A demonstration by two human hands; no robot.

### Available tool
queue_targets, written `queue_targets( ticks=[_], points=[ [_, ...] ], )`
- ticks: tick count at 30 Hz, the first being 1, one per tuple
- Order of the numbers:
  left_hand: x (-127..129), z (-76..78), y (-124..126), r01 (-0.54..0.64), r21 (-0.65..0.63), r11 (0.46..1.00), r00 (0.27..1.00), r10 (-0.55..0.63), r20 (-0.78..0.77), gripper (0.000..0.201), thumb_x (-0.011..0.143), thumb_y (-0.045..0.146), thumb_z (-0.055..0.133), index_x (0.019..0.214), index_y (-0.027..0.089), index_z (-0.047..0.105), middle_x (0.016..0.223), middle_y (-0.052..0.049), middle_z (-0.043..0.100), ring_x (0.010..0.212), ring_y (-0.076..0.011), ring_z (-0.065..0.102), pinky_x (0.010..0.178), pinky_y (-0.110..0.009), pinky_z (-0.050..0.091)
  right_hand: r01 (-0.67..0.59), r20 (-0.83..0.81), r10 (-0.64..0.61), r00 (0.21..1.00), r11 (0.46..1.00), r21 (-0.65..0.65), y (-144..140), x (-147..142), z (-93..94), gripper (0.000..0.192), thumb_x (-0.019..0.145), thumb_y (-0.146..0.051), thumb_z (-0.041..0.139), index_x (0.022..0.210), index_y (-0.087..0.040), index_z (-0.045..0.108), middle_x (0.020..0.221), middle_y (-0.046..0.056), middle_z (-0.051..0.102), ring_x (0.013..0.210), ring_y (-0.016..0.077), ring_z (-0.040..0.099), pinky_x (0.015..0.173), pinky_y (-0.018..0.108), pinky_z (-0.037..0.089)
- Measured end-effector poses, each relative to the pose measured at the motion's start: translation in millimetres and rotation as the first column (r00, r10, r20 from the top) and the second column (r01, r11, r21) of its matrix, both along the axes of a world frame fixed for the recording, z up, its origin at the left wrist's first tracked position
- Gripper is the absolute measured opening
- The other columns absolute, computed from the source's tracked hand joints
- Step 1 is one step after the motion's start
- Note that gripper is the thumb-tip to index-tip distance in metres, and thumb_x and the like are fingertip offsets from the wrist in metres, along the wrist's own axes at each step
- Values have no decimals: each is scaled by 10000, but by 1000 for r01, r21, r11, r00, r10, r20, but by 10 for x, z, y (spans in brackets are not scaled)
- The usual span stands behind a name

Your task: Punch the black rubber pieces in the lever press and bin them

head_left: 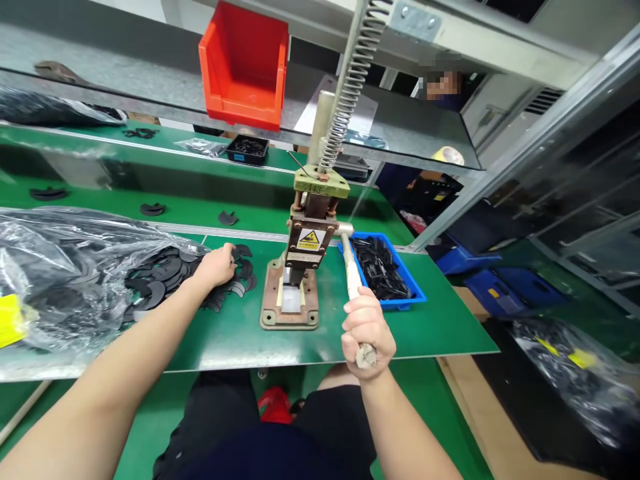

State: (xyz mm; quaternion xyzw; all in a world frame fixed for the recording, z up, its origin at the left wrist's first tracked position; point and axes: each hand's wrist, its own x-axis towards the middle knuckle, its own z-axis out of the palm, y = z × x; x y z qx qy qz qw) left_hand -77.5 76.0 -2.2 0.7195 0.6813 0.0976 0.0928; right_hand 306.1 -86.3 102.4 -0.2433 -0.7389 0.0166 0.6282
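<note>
My right hand (369, 330) is closed round the worn, pale lever handle (352, 270) of a hand press (311, 240). The press stands upright on a brown base plate, with a tall spring above and a yellow warning label in front. On its base, under the ram, sits a whitish block (291, 300). To the left, my left hand (217, 267) rests among black crescent-shaped pieces (167, 273) spilling from a clear plastic bag (75, 267). Its fingers are curled, and whatever they pinch is hidden. Several loose crescents (244, 269) lie just beyond its fingertips.
Right of the press, a blue tray (419, 297) holds slim black parts. An orange-red bin (243, 110) sits on the shelf above. A small black tray (247, 151) stands behind on the green surface, and a metal frame post (520, 143) rises at right. Another person is partly visible beyond.
</note>
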Motion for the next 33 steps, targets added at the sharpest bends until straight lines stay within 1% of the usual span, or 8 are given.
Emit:
queue_targets(
  ticks=[4,8,12,17,22,26,29,33],
  points=[
    [57,-16,-175,84,103,991,995,-88,36,284,968,252,503,1218,169,607,1198,-172,716,1167,-325,702,1021,-423,543,-2,12,2,1000,1000,-22,-25,3,-7,108,886,-282,647,806,-309,579,715,-32,650,838,232,718,1083,647,585],
    [145,69,-486,44,269,962,961,-115,253,312,987,347,537,1248,179,565,1156,-146,704,1067,-281,717,952,-398,583,-4,5,4,1000,1000,-5,-24,-12,12,120,905,-300,653,809,-306,581,707,-31,645,840,221,712,1076,627,588],
    [290,171,-873,112,240,964,886,-207,415,322,951,396,632,1224,233,579,1076,-76,751,983,-239,742,903,-367,599,-20,-15,20,1000,1000,21,-1,-29,14,135,891,-275,668,795,-293,575,702,-36,646,834,211,711,1072,616,585],
    [529,197,-1133,104,147,984,805,-170,569,263,922,484,702,1023,241,691,810,-6,729,710,-174,676,681,-293,540,-7,-39,8,999,1000,21,42,-30,-64,136,863,-297,679,768,-303,581,698,-42,650,829,221,710,1068,652,575],
    [770,167,-1061,80,11,997,601,-57,797,414,896,609,746,921,199,695,728,-7,704,642,-144,636,600,-258,493,3,-44,-3,999,1000,4,56,-39,-84,154,865,-318,690,755,-307,584,684,-40,644,823,220,713,1074,663,581],
    [939,192,-847,87,-142,986,519,76,851,434,942,625,721,939,205,607,614,20,646,526,-119,583,519,-227,432,15,-37,-15,999,1000,-4,46,-45,-62,174,894,-345,673,755,-309,575,678,-39,638,821,220,712,1076,671,576],
    [1058,219,-675,128,-227,966,510,132,850,416,993,616,667,956,220,546,550,28,624,447,-117,547,473,-221,399,16,-36,-16,999,1000,1,44,-47,-63,173,896,-347,675,760,-310,575,683,-44,641,822,219,710,1077,671,571],
    [1183,239,-512,170,-257,951,582,114,805,363,1003,552,682,1009,208,564,557,30,628,436,-125,563,469,-229,415,21,-38,-21,999,1000,3,49,-53,-77,175,905,-362,674,767,-317,577,688,-38,632,815,225,710,1089,666,573]
  ],
)
